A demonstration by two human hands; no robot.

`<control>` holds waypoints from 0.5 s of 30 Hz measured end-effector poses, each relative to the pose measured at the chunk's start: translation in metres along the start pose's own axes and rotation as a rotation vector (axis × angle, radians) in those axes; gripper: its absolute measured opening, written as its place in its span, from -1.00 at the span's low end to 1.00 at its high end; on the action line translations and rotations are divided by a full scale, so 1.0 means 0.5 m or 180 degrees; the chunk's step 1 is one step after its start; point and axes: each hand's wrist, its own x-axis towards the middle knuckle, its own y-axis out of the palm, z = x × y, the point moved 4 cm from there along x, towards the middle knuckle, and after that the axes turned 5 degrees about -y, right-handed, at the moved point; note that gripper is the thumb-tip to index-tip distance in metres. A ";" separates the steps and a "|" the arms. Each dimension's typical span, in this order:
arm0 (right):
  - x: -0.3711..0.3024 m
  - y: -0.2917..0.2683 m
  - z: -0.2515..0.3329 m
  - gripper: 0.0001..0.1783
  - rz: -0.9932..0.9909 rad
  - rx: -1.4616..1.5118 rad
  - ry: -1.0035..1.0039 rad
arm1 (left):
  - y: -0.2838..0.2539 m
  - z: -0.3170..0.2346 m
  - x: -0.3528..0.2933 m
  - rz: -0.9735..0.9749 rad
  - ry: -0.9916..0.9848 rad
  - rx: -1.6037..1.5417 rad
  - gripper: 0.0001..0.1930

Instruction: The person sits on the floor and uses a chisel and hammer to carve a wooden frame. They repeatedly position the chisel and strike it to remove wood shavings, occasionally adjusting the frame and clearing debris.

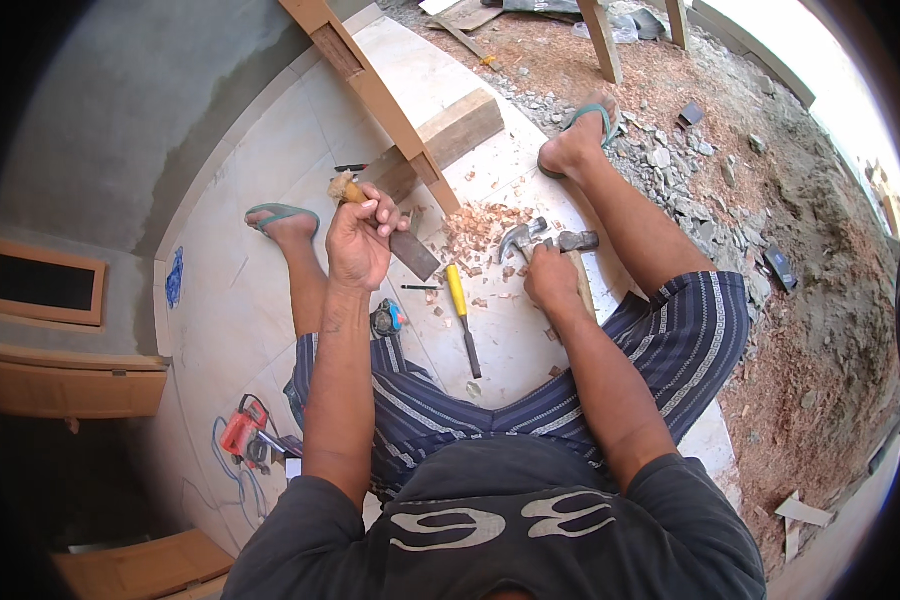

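The notched timber post [380, 95] is running from the upper edge of the frame toward the centre, lying across a rough wooden block [467, 122]; a recess is showing near its far end. Just below it, left of centre, the left grip [362, 245] is closing loosely around the wide chisel [416, 257], whose blade is pointing down and to the right, apart from the wood. Right of centre, the right grip [553, 277] is apparently closing over the claw hammer [578, 242] near its head, its fingertips hiding from view.

For clean chiselling, the worker would probably be doing best by seating the edge squarely on the line, letting the block steady the post, taking thin bites and holding the hammer lower on its handle. Wood shavings [485, 230] are gathering around the post's near end; brushing them aside would likely be helping the line show. The yellow-handled chisel [456, 290] is lying on the tiled floor [320, 110] at centre, its narrower blade probably suiting tight corners.

As for writing, neither chisel is showing a readable label. The dark shirt [510, 545] at the bottom is carrying large pale printed shapes, while the red power tool [240, 432] at lower left is showing no legible marking.
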 end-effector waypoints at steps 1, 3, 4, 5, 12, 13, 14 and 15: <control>0.000 -0.004 0.006 -0.66 0.0005 0.0020 0.0014 | 0.009 -0.025 0.003 0.0062 0.0018 -0.0051 -0.85; 0.003 -0.001 0.001 -0.66 0.0023 -0.0006 0.0028 | 0.024 -0.054 0.019 0.0044 0.0135 0.0170 -0.79; 0.005 0.001 -0.001 -0.66 0.0032 -0.0019 0.0032 | 0.032 -0.064 0.026 0.0034 0.0196 0.0280 -0.77; 0.006 0.002 -0.002 -0.66 0.0042 -0.0044 0.0032 | 0.040 -0.071 0.031 -0.0007 0.0225 0.0364 -0.74; 0.002 -0.001 0.000 -0.67 -0.0042 -0.0064 -0.0021 | 0.072 -0.104 0.044 -0.0081 0.0679 0.1035 -0.68; 0.001 -0.002 -0.001 -0.68 -0.0067 -0.0056 -0.0038 | 0.079 -0.107 0.042 -0.0074 0.0741 0.1150 -0.69; -0.001 -0.001 0.001 -0.68 -0.0068 -0.0054 -0.0069 | 0.082 -0.112 0.034 -0.0061 0.0885 0.1544 -0.72; -0.001 0.000 0.004 -0.68 -0.0069 -0.0052 -0.0099 | 0.084 -0.116 0.026 -0.0046 0.1027 0.1938 -0.74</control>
